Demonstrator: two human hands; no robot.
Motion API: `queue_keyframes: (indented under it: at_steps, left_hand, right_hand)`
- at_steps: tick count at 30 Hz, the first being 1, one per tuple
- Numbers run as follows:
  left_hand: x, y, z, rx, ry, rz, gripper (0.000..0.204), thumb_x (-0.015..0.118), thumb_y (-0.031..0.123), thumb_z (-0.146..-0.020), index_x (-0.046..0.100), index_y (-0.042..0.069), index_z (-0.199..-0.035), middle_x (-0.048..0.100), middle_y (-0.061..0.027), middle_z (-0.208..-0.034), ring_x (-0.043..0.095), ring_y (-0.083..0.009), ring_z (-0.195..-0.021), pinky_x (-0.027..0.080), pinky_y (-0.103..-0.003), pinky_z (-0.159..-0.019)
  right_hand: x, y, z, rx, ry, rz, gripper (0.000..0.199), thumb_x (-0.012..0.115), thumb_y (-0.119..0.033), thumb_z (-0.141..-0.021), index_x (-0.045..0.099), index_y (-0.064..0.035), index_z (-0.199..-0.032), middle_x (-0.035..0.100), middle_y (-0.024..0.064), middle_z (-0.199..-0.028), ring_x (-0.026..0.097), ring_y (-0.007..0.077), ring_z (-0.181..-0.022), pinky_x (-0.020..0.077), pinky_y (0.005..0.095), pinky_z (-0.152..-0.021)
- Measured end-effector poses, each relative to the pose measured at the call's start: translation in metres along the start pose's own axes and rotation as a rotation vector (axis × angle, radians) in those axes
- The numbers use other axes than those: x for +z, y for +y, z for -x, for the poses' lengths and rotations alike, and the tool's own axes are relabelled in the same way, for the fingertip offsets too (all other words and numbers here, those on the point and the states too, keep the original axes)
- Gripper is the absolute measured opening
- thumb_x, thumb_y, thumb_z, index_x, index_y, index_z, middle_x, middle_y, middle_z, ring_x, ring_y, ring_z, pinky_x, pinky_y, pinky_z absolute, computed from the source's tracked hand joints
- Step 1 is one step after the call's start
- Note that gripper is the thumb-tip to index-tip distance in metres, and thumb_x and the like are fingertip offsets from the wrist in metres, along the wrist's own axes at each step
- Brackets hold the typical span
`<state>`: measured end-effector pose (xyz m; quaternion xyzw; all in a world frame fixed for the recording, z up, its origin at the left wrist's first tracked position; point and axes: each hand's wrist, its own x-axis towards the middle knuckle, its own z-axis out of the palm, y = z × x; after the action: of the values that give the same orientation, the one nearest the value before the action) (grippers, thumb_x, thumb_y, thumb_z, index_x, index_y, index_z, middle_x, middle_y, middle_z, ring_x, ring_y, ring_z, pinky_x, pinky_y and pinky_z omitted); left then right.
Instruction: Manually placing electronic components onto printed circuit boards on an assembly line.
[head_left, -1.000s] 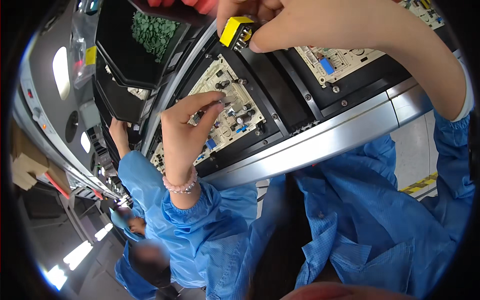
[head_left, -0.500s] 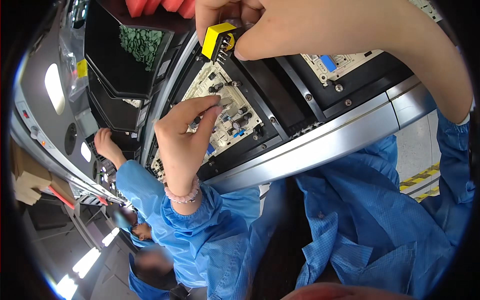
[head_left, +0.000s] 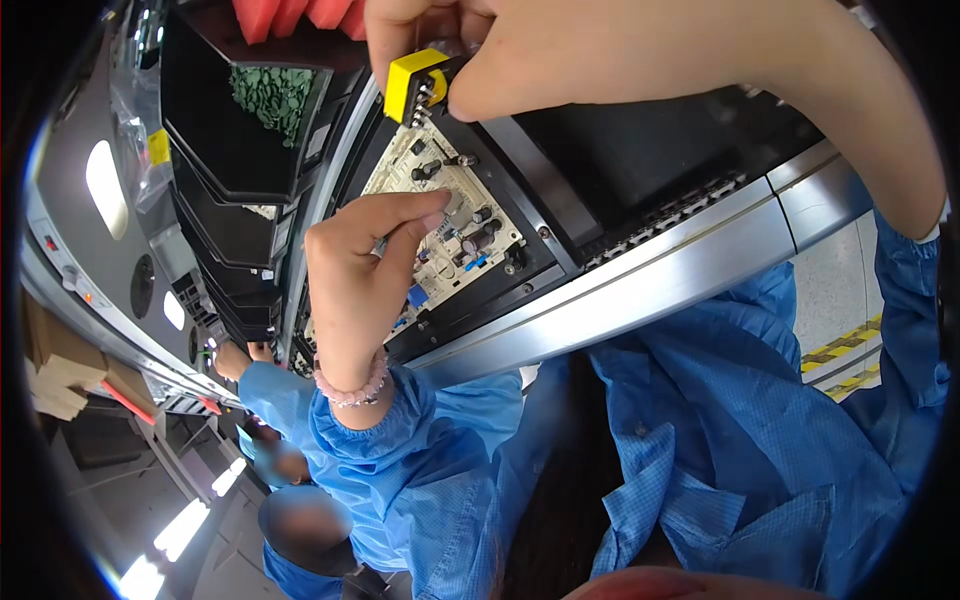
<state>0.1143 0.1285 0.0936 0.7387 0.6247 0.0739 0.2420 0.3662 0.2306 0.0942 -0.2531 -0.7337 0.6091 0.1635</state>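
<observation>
My right hand (head_left: 560,60) grips a yellow-topped transformer (head_left: 415,85) between thumb and fingers. Its metal pins point down over the far end of a cream circuit board (head_left: 490,255). Low over that board, my left hand (head_left: 365,270) has thumb and forefinger pinched at a small grey block-shaped component (head_left: 458,208); the fingers partly cover it. Dark cylindrical capacitors (head_left: 481,238) and a blue part (head_left: 418,296) stand on the board around the hand. A pink bead bracelet circles my left wrist.
The board rests in a black carrier on a conveyor with a silver front rail (head_left: 620,280). Beyond stand black bins, one with green disc-like parts (head_left: 272,98), and red pieces (head_left: 290,15). On the left, co-workers in blue work; one co-worker's hand (head_left: 232,360) reaches the line.
A second circuit board at the right has gone from view, leaving black carrier surface there. My right hand with the transformer shifts slightly left. My left hand stays at the board.
</observation>
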Motion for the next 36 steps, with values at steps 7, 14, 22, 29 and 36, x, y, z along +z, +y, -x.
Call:
queue_keyframes:
  at_steps: [7,14,22,29,36]
  left_hand:
    - [0.000,-0.008,0.002,-0.077,0.051,0.063,0.015,0.065,-0.002,-0.079,0.072,0.000,-0.092,0.070,-0.0131,-0.083,0.064,-0.0159,-0.069,0.048,-0.025,-0.064]
    - [0.005,-0.007,-0.003,-0.118,0.048,0.050,0.015,0.067,0.002,-0.080,0.071,0.000,-0.094,0.070,-0.0102,-0.082,0.062,-0.0122,-0.069,0.048,-0.026,-0.063]
    - [-0.002,-0.022,0.023,-0.120,0.224,0.272,0.023,0.072,0.008,-0.079,0.069,0.000,-0.101,0.069,-0.0062,-0.082,0.059,-0.0079,-0.070,0.047,-0.021,-0.062]
    - [-0.077,-0.154,0.029,0.017,1.189,0.326,0.021,0.061,0.007,-0.088,0.065,-0.002,-0.107,0.067,-0.0082,-0.099,0.061,-0.0116,-0.087,0.048,-0.024,-0.079]
    - [-0.048,-0.284,0.007,-0.204,0.610,-0.321,0.036,0.052,0.024,-0.086,0.064,0.007,-0.116,0.063,-0.0238,-0.109,0.058,-0.0388,-0.105,0.047,-0.042,-0.091]
  right_hand:
    - [0.003,0.001,-0.007,-0.023,0.012,0.035,0.025,0.053,-0.008,-0.078,0.062,0.0045,-0.098,0.064,0.0131,-0.077,0.062,0.0210,-0.071,0.0479,0.0317,-0.063]
    - [0.011,0.001,-0.013,-0.083,0.072,0.119,0.022,0.057,-0.008,-0.077,0.064,0.0037,-0.094,0.065,0.0140,-0.079,0.062,0.0228,-0.075,0.0487,0.0319,-0.068]
    - [0.052,0.049,-0.046,-0.143,0.008,-0.111,0.029,0.056,-0.003,-0.078,0.065,-0.0012,-0.106,0.068,0.0102,-0.088,0.066,0.0165,-0.079,0.0508,0.0275,-0.070]
    - [0.086,0.048,-0.039,-0.115,-0.090,-0.247,0.048,0.049,0.004,-0.079,0.057,-0.0003,-0.126,0.062,0.0100,-0.110,0.059,0.0111,-0.094,0.0491,0.0237,-0.083]
    - [0.134,0.033,-0.037,0.056,-0.151,-0.324,0.035,0.051,-0.006,-0.092,0.053,0.0015,-0.126,0.060,0.0125,-0.114,0.064,0.0183,-0.093,0.0532,0.0293,-0.084]
